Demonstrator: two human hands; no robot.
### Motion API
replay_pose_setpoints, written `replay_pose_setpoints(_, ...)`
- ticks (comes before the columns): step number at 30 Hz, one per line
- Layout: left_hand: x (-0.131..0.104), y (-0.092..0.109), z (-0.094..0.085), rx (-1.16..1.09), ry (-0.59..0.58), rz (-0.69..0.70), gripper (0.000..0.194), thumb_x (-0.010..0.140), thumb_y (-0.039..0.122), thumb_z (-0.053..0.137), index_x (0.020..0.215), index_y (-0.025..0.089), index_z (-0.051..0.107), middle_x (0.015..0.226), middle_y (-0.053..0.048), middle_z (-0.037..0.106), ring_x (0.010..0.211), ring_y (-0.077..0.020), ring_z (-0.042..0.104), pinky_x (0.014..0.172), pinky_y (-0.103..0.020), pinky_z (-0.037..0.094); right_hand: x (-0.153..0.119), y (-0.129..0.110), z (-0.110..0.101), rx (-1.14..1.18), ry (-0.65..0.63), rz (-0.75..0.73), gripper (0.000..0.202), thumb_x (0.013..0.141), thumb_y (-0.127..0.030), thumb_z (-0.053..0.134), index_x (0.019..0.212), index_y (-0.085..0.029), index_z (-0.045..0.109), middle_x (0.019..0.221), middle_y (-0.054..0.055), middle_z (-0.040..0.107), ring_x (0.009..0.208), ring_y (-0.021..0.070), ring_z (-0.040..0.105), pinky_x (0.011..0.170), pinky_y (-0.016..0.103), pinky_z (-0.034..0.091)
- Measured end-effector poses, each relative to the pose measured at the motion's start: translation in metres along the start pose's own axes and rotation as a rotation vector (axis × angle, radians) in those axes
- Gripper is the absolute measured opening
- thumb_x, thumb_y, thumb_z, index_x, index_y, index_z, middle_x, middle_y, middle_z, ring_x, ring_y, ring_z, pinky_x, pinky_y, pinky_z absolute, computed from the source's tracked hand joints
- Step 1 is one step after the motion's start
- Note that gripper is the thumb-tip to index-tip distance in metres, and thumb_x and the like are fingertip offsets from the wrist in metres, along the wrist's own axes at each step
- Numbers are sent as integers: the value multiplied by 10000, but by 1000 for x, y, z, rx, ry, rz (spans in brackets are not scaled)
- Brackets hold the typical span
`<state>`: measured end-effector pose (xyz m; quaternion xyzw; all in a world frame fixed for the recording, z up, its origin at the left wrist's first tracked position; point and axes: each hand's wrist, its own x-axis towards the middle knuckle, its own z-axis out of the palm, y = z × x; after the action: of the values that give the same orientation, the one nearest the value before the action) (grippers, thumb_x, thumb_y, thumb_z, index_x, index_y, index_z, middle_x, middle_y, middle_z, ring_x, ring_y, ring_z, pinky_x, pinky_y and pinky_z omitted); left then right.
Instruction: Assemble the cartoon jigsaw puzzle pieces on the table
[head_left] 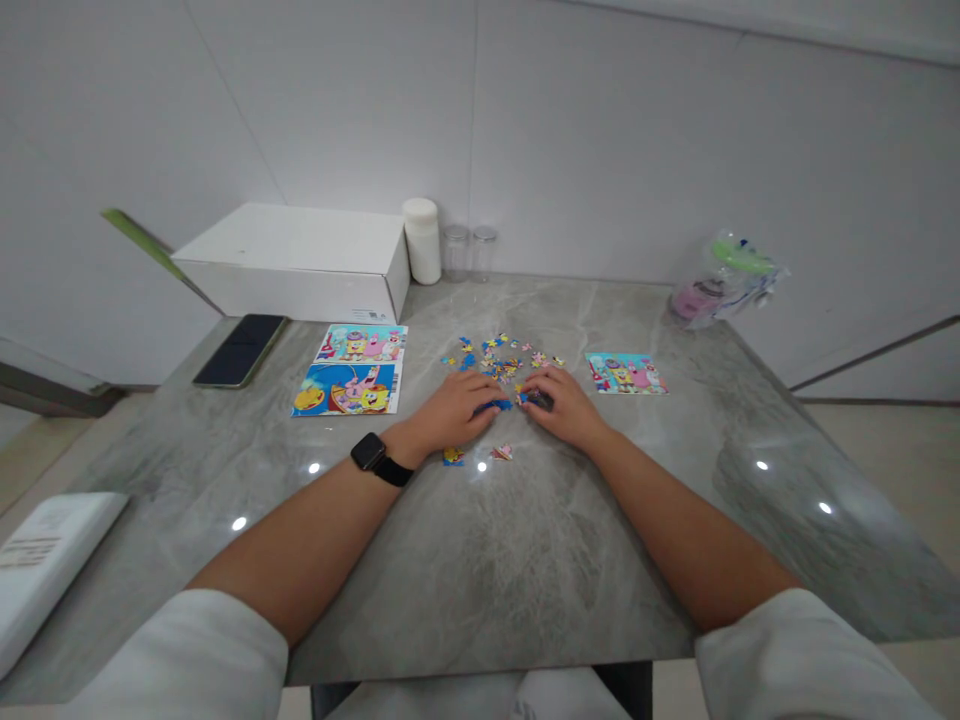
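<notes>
One blue puzzle section (pixel 504 404), lying left-right between hands (pixel 456 408) (pixel 568 408).

We see a phone (pixel 241 350) near a white box (pixel 289 285), a white bottle (pixel 422 243), two glasses (pixel 482 257) and a plastic bag (pixel 721 284).

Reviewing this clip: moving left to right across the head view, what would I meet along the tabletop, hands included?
White package → smartphone → two-panel cartoon picture sheet → left hand → right hand → smaller cartoon picture card → clear plastic bag with pink and green contents.
</notes>
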<state>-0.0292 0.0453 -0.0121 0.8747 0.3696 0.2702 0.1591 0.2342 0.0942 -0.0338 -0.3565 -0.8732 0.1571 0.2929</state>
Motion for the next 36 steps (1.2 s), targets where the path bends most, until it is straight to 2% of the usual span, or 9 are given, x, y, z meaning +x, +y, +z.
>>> replay_pose_setpoints(7,0,2,3,-8,-85,42,315,1034,317,536,1255,258,752,1291,-84,730,1226,-267,622,1124,-474,422,2,3,-1,-57,-20,10,182,858,-274,741,1037,-252,715,1138,94,701,1108,284,635,1022,466,489)
replay_pose_setpoints(12,1,3,3,-45,-80,49,304,1024,314,557,1236,261,769,1265,-90,742,1229,-270,625,1125,-481,431,1,-1,-3,-88,-50,17,175,854,-299,742,1020,-257,709,1139,89,687,1107,282,623,1030,460,475)
replay_pose_setpoints(19,1,4,2,11,-104,66,310,1038,320,541,1249,258,760,1294,-83,735,1238,-277,613,1115,-481,429,-1,-6,-8,-101,-103,7,155,859,-274,715,1011,-251,693,1146,93,686,1109,287,620,1027,460,476)
replay_pose_setpoints(29,0,9,1,46,-118,82,346,1043,340,539,1334,260,708,1409,-87,679,1323,-290,567,1164,-501,397,-3,0,-12,-60,-128,-23,262,821,-223,688,1083,-234,672,1101,97,687,1094,295,613,1030,470,476)
replay_pose_setpoints(33,-2,11,5,78,-140,93,405,1035,369,558,1407,246,660,1489,-101,627,1390,-311,519,1197,-521,373,-5,-2,-13,-73,-104,-16,270,821,-204,671,1090,-224,678,1101,106,674,1092,297,603,1025,467,478)
replay_pose_setpoints(36,-3,12,9,126,-156,101,453,1039,416,550,1447,234,628,1531,-100,596,1431,-319,483,1224,-524,347,-3,-5,-21,-147,-13,10,245,845,-204,657,1088,-221,684,1143,124,667,1136,311,594,1047,480,469)
